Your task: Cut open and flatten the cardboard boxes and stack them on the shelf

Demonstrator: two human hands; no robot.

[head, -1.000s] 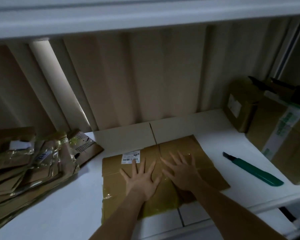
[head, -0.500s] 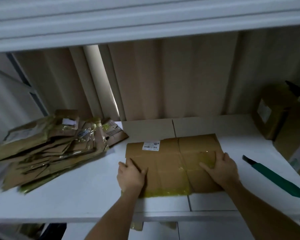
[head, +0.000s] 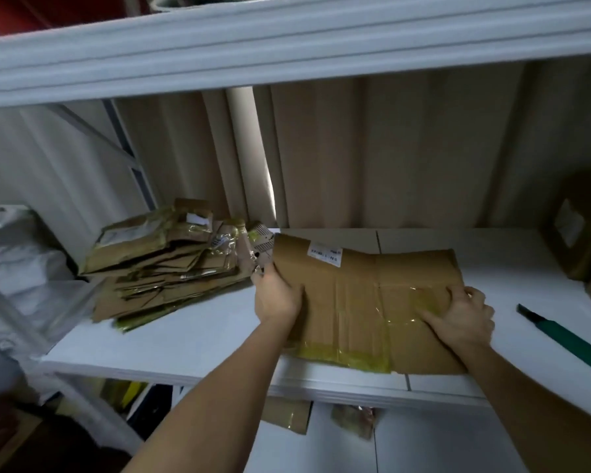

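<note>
A: From the head camera, what is each hand doing?

B: Both hold one flattened brown cardboard box [head: 365,295] with yellowish clear tape and a white barcode label. The left hand [head: 277,295] grips its left edge, thumb on top and fingers curled under. The right hand [head: 463,317] clasps the right edge the same way, thumb lying across the taped face.

A: Where is the box?

B: Over the white shelf board [head: 191,339], its near edge reaching the shelf's front lip. The left side is tilted up; whether the right side touches the board I cannot tell.

A: And what is around it?

B: To the left, on the same board, lies an untidy stack of flattened brown cardboard pieces [head: 164,268], just beside the left hand. To the right, a green-handled utility knife [head: 567,339] lies on the board, apart from the right hand. At the far right stands a brown cardboard carton [head: 577,230] with a pale label, blurred. A white upper shelf beam [head: 287,46] runs overhead.
</note>
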